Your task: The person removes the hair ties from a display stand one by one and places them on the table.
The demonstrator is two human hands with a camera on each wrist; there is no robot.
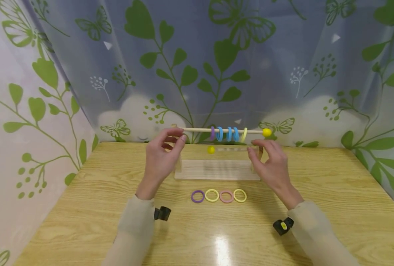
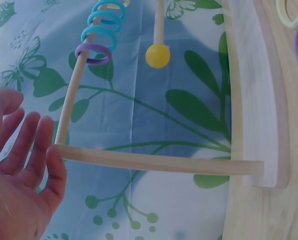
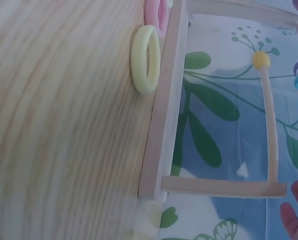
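Observation:
A wooden stand (image 1: 217,170) has an upper rod (image 1: 195,129) ending in a yellow ball (image 1: 267,132) at the right. Threaded on it are a purple ring (image 1: 212,133), several blue rings (image 1: 220,133) and a yellow ring (image 1: 244,134). The lower rod (image 3: 269,110) carries no ring; its ball (image 1: 211,149) points left. My left hand (image 1: 162,155) is at the upper rod's left end, fingers relaxed; whether they touch the wood I cannot tell. Beside the top of the right upright (image 3: 223,187), my right hand (image 1: 272,162) has loosely bent fingers and holds nothing.
In front of the stand, a purple ring (image 1: 197,196), a yellow ring (image 1: 211,195), a pink ring (image 1: 226,196) and another yellow ring (image 1: 240,195) lie in a row on the wooden table (image 1: 94,207). A leaf-patterned curtain (image 1: 197,74) hangs behind.

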